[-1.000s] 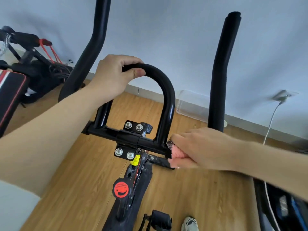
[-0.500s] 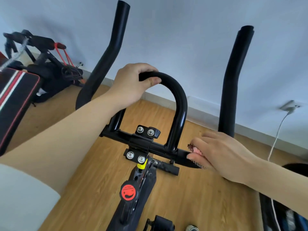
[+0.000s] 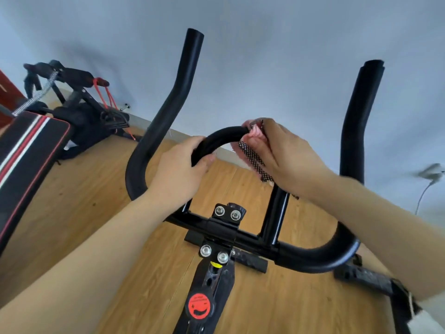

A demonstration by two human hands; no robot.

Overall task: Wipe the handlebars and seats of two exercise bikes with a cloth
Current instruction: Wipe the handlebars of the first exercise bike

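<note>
A black exercise bike handlebar fills the middle of the view, with an arched centre loop [image 3: 221, 136], a left horn [image 3: 175, 92] and a right horn [image 3: 358, 121]. My left hand [image 3: 183, 169] grips the left side of the loop. My right hand [image 3: 286, 155] holds a pink cloth [image 3: 255, 145] with a black-and-white mesh edge, pressed around the upper right part of the loop. The cloth hides that section of the bar. A red round knob [image 3: 198, 306] sits on the bike's stem below.
A padded black bench with red and white stripes [image 3: 26, 150] and other black exercise gear with a spring [image 3: 72, 97] stand at the left. Wooden floor [image 3: 96, 201] lies below. A white wall socket with a cable [image 3: 431, 174] is at the right.
My right hand has lifted with the cloth from the lower crossbar on the right up to the top of the centre loop. My left hand stays on the loop. The camera view has shifted.
</note>
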